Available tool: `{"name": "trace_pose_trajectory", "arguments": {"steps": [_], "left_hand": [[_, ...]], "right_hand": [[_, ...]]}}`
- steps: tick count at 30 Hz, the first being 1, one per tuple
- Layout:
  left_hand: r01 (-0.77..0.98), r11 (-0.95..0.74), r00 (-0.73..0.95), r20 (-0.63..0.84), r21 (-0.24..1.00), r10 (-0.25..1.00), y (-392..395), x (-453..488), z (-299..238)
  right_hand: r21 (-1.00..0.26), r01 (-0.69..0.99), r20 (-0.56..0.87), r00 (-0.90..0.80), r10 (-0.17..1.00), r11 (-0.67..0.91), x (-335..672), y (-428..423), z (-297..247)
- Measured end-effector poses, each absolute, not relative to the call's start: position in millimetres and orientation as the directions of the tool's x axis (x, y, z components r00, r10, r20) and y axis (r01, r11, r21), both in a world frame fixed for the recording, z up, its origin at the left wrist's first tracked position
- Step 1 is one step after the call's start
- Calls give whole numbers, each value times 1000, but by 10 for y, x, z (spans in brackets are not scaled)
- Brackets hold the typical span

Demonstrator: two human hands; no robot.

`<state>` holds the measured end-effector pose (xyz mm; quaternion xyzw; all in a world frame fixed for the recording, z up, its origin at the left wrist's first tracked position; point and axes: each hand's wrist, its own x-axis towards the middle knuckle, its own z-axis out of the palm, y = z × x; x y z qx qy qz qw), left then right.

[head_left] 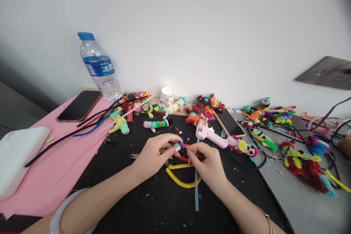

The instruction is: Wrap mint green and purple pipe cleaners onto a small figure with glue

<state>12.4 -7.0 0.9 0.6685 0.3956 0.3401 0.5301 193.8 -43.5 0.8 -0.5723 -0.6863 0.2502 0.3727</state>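
Note:
My left hand (157, 151) and my right hand (207, 161) meet over the black mat (131, 197). Both are closed, pinching a small purple and teal fuzzy piece (181, 144), which looks like pipe cleaner; the fingers hide part of it. Under the hands lie yellow-handled pliers (179, 182), their head mostly covered. Scissors with red handles (179, 158) lie partly hidden behind my fingers. Just beyond my right hand rests a pink hot glue gun (211, 137). A translucent glue stick (196, 193) lies beside that hand.
Several colourful fuzzy dolls (177, 106) line the wall. A water bottle (100, 67), a dark phone (79, 106) and a white box (23, 157) stand or lie left. Another phone (230, 122) lies behind the glue gun. Cables and more dolls (307, 168) cover the right; another person's hand (344, 143) shows there.

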Motion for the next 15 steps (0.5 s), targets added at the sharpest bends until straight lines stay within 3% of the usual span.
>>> {"name": "trace_pose_trajectory", "arguments": {"steps": [15], "left_hand": [[74,31,493,-63,997,868,-54,144,-12]], "right_hand": [[-755,610,234,-90,968,239,1935,-435,3]]}}
